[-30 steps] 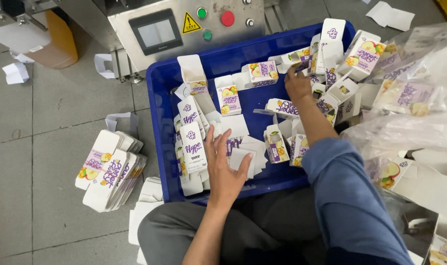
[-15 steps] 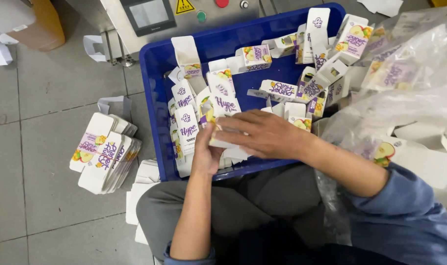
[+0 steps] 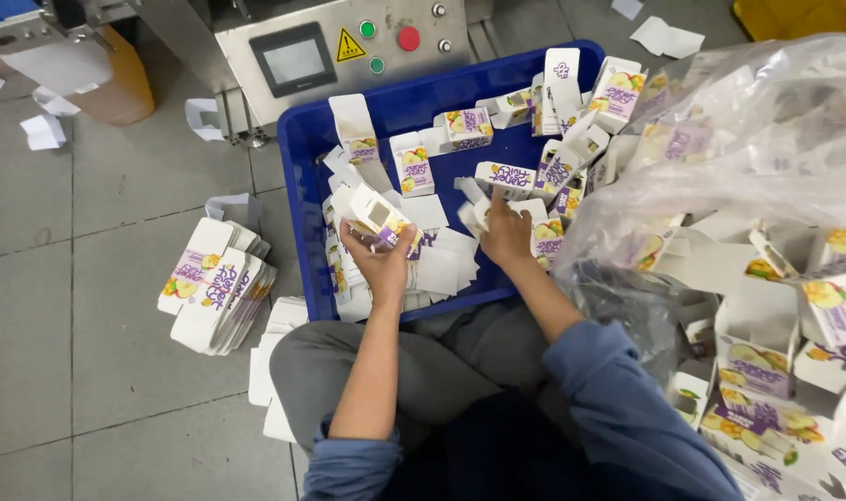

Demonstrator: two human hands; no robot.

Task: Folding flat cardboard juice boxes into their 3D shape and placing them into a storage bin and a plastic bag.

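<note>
A small white carton [image 3: 378, 215] with purple lettering and a fruit picture, folded open into a box shape, sits in the person's left hand [image 3: 378, 263], whose fingers are closed around its lower end so that it is held tilted just above the near left part of the blue crate [image 3: 304, 148]. The right hand [image 3: 506, 237] is down inside the crate a little to the right, fingers spread and pressing on another flat carton [image 3: 504, 176] among the loose ones; it is touching rather than clamped, and I cannot tell whether anything is pinched under the fingertips. By the look of it the step in hand is gathering: one box secured on the left, the right hand picking out another from the pile. The next move would call for a clean pinch on a single carton, since they overlap and lie at all angles, so two could easily lift together. Outward from there, the crate is crowded with the same cartons, some standing on end along the far wall. On the floor to the left lies a neat stack of flattened cartons [image 3: 217, 286], well apart from the crate. To the right a big clear plastic bag [image 3: 738, 158] bulges with more of them, and beyond the crate stands a grey machine panel [image 3: 339, 42] with a small screen and coloured buttons.
</note>
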